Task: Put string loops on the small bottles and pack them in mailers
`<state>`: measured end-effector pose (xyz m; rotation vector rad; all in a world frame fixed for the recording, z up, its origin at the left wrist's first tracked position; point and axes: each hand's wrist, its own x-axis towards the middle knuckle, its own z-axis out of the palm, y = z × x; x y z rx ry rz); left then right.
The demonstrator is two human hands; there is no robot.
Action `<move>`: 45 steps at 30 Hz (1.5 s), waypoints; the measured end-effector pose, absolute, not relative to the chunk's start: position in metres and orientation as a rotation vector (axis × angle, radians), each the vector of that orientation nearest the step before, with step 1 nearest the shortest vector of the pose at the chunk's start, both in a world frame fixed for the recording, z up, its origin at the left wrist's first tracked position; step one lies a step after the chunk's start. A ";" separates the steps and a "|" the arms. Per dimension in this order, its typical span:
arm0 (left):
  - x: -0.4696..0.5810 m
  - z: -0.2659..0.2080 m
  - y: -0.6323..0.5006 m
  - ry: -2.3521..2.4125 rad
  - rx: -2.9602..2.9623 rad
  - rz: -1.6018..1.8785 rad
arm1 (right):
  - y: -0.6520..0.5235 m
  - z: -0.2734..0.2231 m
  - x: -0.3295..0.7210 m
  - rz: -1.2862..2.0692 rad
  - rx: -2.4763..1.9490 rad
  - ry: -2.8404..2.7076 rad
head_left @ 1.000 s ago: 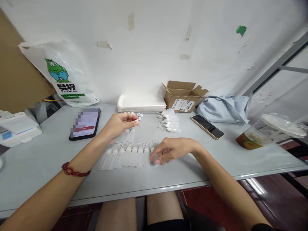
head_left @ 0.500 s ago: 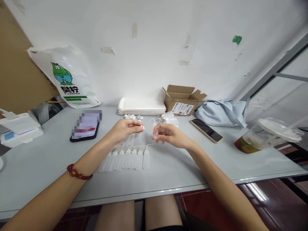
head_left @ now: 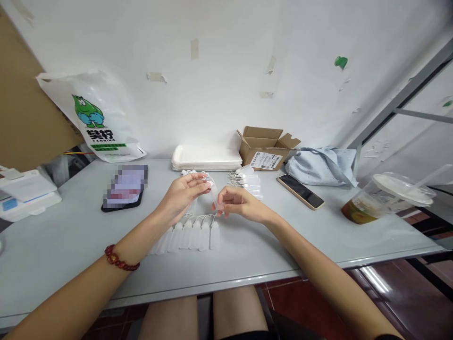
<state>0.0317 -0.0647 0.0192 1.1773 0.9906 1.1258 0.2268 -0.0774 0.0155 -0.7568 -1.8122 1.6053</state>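
I'm watching from afar: left hand (head_left: 189, 191) pinching the upper end of one translucent bottle (head_left: 214, 196), fingertips nearly together; right hand (head_left: 238, 200) pinching its lower end. Bottle tilting between both hands over the grey table (head_left: 255, 257). White wall (head_left: 226, 108) standing behind. I'm counting at least six lined-up bottles (head_left: 204, 236), two phones (head_left: 300, 191), one open carton (head_left: 265, 151), one drink cup (head_left: 377, 198).

Looks like a small workroom, judging by identical bottles (head_left: 204, 237) lined up on a surface (head_left: 255, 255) to the near left of the right-hand grip (head_left: 242, 203), an open carton (head_left: 267, 160) beyond it, and a tape-patched wall (head_left: 219, 99) farther back.
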 end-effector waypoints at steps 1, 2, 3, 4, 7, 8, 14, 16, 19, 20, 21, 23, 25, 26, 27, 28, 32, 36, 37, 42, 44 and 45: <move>0.032 0.019 -0.065 1.004 1.206 1.115 | -0.077 0.015 0.226 1.616 -0.755 -1.810; 0.032 0.020 -0.065 1.020 1.239 1.098 | -0.078 0.015 0.226 1.621 -0.758 -1.806; 0.031 0.020 -0.066 1.037 1.272 1.078 | -0.078 0.015 0.226 1.619 -0.765 -1.798; 0.031 0.021 -0.066 1.051 1.300 1.061 | -0.078 0.015 0.225 1.612 -0.774 -1.786; 0.029 0.023 -0.066 1.071 1.332 1.042 | -0.078 0.017 0.224 1.587 -0.817 -1.721; 0.028 0.023 -0.065 1.071 1.338 1.044 | -0.078 0.017 0.224 1.580 -0.840 -1.687; 0.025 0.026 -0.065 1.097 1.428 1.078 | -0.075 0.014 0.224 1.486 -0.952 -1.542; 0.025 0.026 -0.066 1.119 1.445 1.067 | -0.073 0.012 0.224 1.427 -0.981 -1.534; 0.026 0.026 -0.066 1.152 1.441 1.024 | -0.072 0.010 0.224 1.381 -1.012 -1.540; 0.027 0.026 -0.067 1.151 1.440 1.020 | -0.072 0.010 0.224 1.373 -1.019 -1.543; 0.027 0.026 -0.067 1.142 1.439 1.024 | -0.072 0.010 0.224 1.366 -1.023 -1.545; 0.028 0.026 -0.067 1.107 1.433 1.044 | -0.072 0.010 0.224 1.367 -1.020 -1.538; 0.029 0.026 -0.067 1.074 1.420 1.063 | -0.072 0.010 0.224 1.400 -1.009 -1.510; 0.029 0.026 -0.067 1.066 1.413 1.069 | -0.072 0.010 0.224 1.425 -1.004 -1.491; 0.029 0.026 -0.067 1.063 1.408 1.075 | -0.072 0.010 0.223 1.451 -1.001 -1.470; 0.030 0.026 -0.067 1.063 1.405 1.078 | -0.072 0.010 0.223 1.473 -1.000 -1.451; 0.029 0.024 -0.066 1.065 1.414 1.088 | -0.074 0.010 0.221 1.501 -0.994 -1.406; 0.028 0.022 -0.066 1.057 1.439 1.042 | -0.076 0.013 0.220 1.449 -0.951 -1.403; 0.029 0.022 -0.067 1.071 1.467 1.017 | -0.076 0.013 0.220 1.439 -0.942 -1.407; 0.031 0.028 -0.071 1.116 1.685 0.915 | -0.076 0.013 0.219 1.417 -0.929 -1.428; 0.032 0.029 -0.072 1.077 1.749 0.886 | -0.076 0.012 0.219 1.408 -0.936 -1.430; 0.032 0.029 -0.072 1.059 1.771 0.882 | -0.076 0.012 0.219 1.407 -0.944 -1.427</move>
